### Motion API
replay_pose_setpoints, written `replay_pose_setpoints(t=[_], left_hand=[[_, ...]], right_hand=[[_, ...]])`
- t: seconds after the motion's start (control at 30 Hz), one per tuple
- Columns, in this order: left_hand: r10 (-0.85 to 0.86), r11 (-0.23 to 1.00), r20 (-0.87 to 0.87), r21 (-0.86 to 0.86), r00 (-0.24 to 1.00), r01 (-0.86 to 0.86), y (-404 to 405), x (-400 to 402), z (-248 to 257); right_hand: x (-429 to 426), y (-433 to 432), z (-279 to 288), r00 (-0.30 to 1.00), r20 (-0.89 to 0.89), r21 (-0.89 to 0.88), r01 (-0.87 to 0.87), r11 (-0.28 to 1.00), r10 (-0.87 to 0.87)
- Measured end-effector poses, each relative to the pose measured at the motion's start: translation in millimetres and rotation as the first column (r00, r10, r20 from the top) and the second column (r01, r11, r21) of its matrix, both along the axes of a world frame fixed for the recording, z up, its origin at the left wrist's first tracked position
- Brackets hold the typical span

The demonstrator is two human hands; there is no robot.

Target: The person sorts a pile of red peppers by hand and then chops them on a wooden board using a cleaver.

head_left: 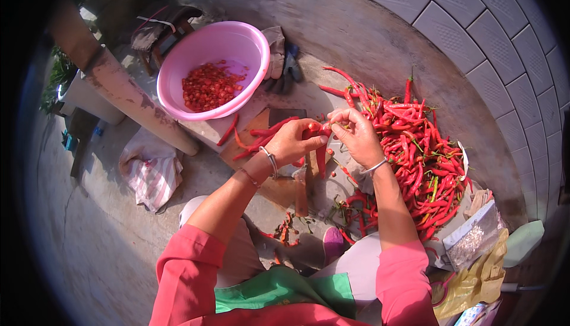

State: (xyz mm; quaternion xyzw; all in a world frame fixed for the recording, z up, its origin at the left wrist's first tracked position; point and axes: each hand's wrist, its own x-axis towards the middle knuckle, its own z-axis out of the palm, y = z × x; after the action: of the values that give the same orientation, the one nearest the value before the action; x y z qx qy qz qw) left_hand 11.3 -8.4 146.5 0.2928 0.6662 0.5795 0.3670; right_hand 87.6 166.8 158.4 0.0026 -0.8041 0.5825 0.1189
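My left hand [299, 140] holds red chili peppers [321, 156] over a wooden cutting board [278, 190]. At the stem end of the peppers, the fingertips of my right hand [355, 132] are pinched together. A cleaver with a wooden handle [301, 199] lies on the board, its blade partly hidden by my left hand and the peppers. More whole chilies [262, 141] rest on the board's left part. Close by on the right is a large pile of red chilies [418, 161]. Chopped red chili [209, 87] lies inside a pink plastic basin [213, 116] beyond the board.
Gloves [289, 65] lie behind the basin, beside a small stool [164, 27]. A slanted post [133, 94] stands left, near a striped sack [153, 170]. Stem scraps [287, 230] litter the ground by my feet. A yellow plastic bag [472, 286] is at the lower right.
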Motion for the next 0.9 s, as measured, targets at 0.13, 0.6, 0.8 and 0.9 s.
replay_pose_setpoints(t=[0.13, 0.6, 0.8, 0.9], left_hand=[[-0.049, 0.998, -0.017, -0.045, 0.999, 0.049, -1.4, -1.7, -1.1], [-0.064, 0.994, -0.003, 0.09, 0.998, 0.064, -8.7, -6.0, -16.3], [-0.03, 0.998, 0.051, -0.047, 0.998, 0.033, -29.3, -10.1, 16.2], [0.052, 0.998, -0.07, -0.034, 0.996, -0.054, -47.5, -30.3, -7.6]], right_hand=[[3.0, -2.3, -1.1, 0.999, 0.024, -0.038, 0.041, 0.998, -0.04], [9.4, 7.7, 0.6, 0.986, 0.168, -0.693, 0.109, 0.712, 0.013], [29.7, 16.4, 23.5, 0.924, 0.245, -0.5, -0.14, 0.855, 0.295], [37.5, -6.2, 31.4, 0.574, 0.599, -0.348, -0.442, 0.827, 0.559]])
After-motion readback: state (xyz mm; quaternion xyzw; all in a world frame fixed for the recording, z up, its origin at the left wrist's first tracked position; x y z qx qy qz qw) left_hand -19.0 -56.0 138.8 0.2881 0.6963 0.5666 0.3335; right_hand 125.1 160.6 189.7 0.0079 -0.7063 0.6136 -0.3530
